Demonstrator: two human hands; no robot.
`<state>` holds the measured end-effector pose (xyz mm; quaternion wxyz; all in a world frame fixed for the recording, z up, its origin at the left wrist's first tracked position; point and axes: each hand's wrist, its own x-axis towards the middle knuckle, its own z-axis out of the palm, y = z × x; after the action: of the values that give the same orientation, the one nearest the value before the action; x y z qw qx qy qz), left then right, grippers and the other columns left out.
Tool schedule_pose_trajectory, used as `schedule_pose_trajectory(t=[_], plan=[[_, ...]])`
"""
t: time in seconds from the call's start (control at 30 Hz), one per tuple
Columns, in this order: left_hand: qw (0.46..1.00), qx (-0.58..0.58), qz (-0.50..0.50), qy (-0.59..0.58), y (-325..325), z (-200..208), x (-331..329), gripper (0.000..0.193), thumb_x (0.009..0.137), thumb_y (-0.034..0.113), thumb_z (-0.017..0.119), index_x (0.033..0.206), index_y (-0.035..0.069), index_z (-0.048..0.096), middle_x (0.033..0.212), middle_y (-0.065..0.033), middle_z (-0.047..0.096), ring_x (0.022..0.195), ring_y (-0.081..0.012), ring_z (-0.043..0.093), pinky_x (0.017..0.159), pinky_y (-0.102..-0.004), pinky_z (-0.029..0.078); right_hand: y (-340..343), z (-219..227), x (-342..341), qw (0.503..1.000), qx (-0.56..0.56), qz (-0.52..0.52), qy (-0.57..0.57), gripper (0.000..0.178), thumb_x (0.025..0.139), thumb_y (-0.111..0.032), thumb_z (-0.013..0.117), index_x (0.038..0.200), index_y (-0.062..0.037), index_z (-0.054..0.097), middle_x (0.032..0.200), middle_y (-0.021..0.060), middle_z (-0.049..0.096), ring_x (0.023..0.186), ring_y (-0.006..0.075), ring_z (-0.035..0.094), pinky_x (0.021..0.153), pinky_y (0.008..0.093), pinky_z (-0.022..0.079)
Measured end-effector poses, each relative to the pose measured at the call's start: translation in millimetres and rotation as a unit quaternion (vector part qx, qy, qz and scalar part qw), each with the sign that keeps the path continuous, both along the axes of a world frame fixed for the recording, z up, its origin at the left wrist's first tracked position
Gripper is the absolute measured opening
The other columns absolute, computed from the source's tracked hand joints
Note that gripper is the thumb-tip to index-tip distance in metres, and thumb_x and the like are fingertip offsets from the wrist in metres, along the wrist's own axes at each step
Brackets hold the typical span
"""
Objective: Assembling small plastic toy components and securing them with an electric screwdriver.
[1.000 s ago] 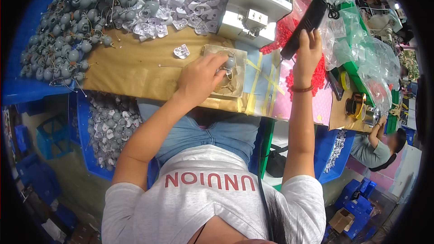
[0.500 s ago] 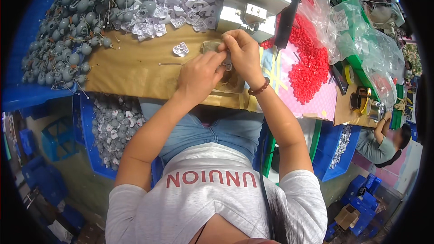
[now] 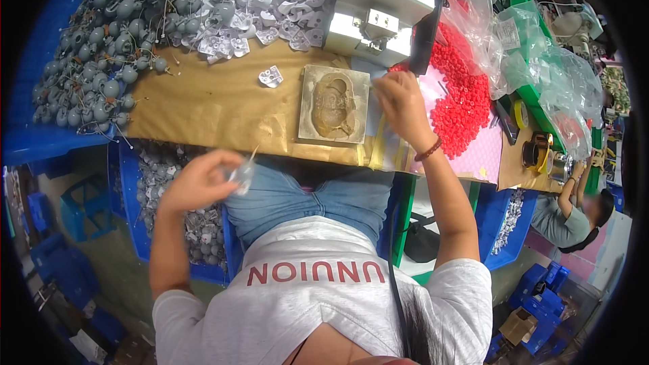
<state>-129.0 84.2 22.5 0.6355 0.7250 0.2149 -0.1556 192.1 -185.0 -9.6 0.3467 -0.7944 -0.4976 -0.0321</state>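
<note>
Over L side of the lap (image 3: pixel 307 192), just off the front edge of the brown-covered table (image 3: pixel 216 111), holds a small grey-white part (image 3: pixel 241 176) in L hand (image 3: pixel 203 181), pinched btwn thumb & curled fingers; blurred, w/ thin pale tip sticking up, so can't tell its exact shape. Has R hand (image 3: pixel 403 106) above the table, just R of the fixture block (image 3: pixel 333 105), fingers half-curled & pointing up-left; can't tell what, if anything, btwn the fingertips. Has the block flat on the table, rounded recess facing up. L of block, near its back corner: one loose white pc. (image 3: pixel 271 76). Farther back: big heap of white pcs. (image 3: pixel 284 0), running into heap of grey round parts (image 3: pixel 111 34) w/ thin wires, at far L. Behind block: white machine (image 3: pixel 380 7), w/ black tool (image 3: pixel 426 40) beside it. Farther R: red parts (image 3: pixel 463 101) spread on pink sheet (image 3: pixel 483 145), then yellow tape roll (image 3: pixel 521 113) & clear plastic bags (image 3: pixel 551 81). Below table, L: blue bin (image 3: pixel 128 209) w/ grey & white parts. Far R: another person (image 3: pixel 561 220), hands by table edge.
</note>
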Motion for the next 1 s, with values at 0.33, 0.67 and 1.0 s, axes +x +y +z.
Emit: schedule_pose_trajectory(t=[0.33,0.67,1.0], plan=[[0.805,0.585,-0.001,0.101,95,-114,-120,0.038,0.080,0.008,0.069,0.116,-0.001,0.059,0.101,-0.0196,0.067,0.099,-0.0394,0.064,0.087,-0.0440,0.052,3,-26,-12,0.999,0.006,-0.011,-0.053,0.020,0.073,0.001,0.074,0.092,-0.0039,0.072,0.097,0.0081,0.064,0.092,0.0307,0.056,0.083,0.0396,0.047],[0.834,0.467,0.014,-0.295,7,-11,105,0.025,0.088,0.006,0.064,0.113,0.004,0.065,0.115,-0.0116,0.066,0.107,-0.0289,0.063,0.093,-0.0373,0.050,12,-12,-5,0.995,-0.076,0.004,-0.064,0.018,0.069,0.000,0.072,0.084,-0.0037,0.063,0.089,0.0111,0.059,0.088,0.0325,0.054,0.079,0.0404,0.047],[0.805,0.528,0.014,-0.270,10,-42,100,0.024,0.084,0.009,0.071,0.107,0.011,0.071,0.093,-0.0083,0.062,0.080,-0.0280,0.064,0.070,-0.0380,0.053,-2,-17,-6,0.987,-0.091,0.060,-0.115,0.023,0.072,0.004,0.069,0.091,-0.0051,0.060,0.089,0.0101,0.059,0.086,0.0325,0.055,0.075,0.0408,0.048]])
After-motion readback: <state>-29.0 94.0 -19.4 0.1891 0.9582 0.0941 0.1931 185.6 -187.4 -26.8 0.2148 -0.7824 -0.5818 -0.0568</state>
